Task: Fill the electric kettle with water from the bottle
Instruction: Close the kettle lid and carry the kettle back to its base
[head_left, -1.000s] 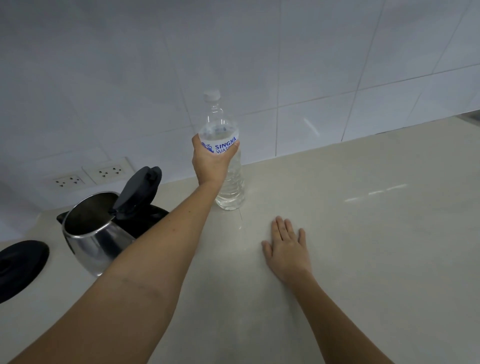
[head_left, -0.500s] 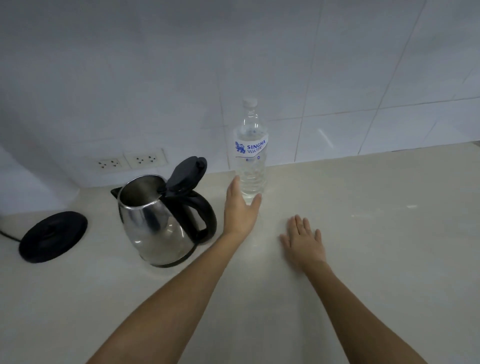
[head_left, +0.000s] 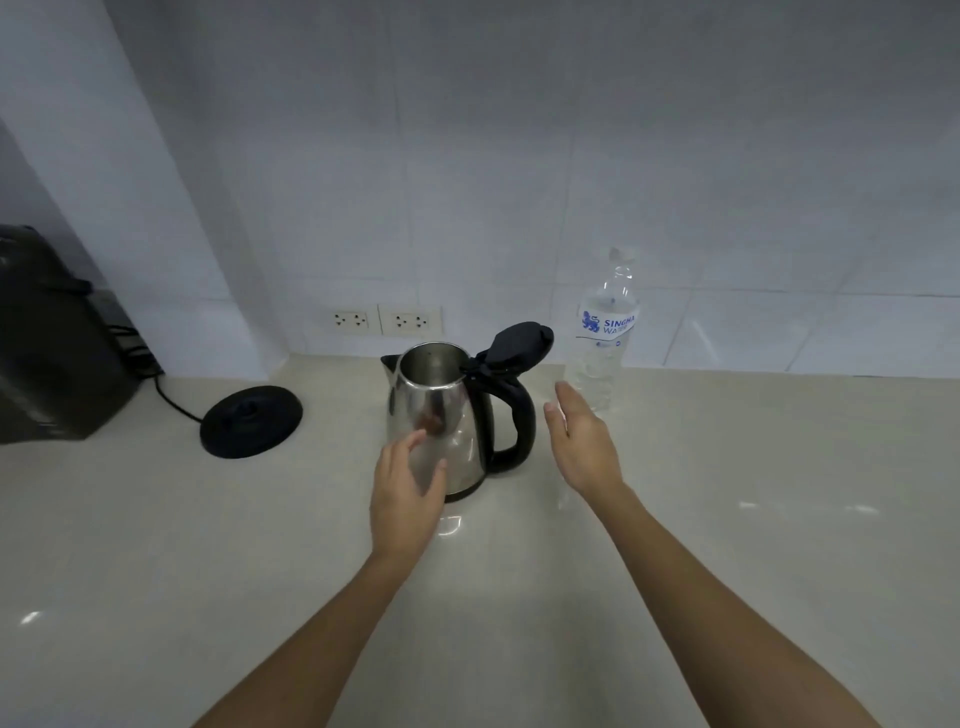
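A: Where do things stand with the kettle (head_left: 439, 415)?

B: It sits upright on the counter (head_left: 727, 519), off its black base (head_left: 252, 421), which lies well apart to the left. The lid (head_left: 519, 343) is tipped back, so the mouth is clear — that part is ready for you.

A: And the bottle (head_left: 605, 338)?

B: Standing upright at the back of the counter near the tiled wall, just right of the kettle's handle. The cap looks to be on, though it is pale against the tiles and hard to be sure of. How much water is inside, I cannot tell.

A: My hands?

B: Your left hand (head_left: 408, 488) is spread and empty, fingers just in front of the kettle's steel side; whether it touches, I cannot say. Your right hand (head_left: 584, 441) is also spread and empty, between the handle and the bottle, gripping neither.

A: So how far along am I?

B: Early, by my reading — nothing is being poured, and the kettle's inside shows no water I can make out. Left to do: take the bottle, uncap it and pour
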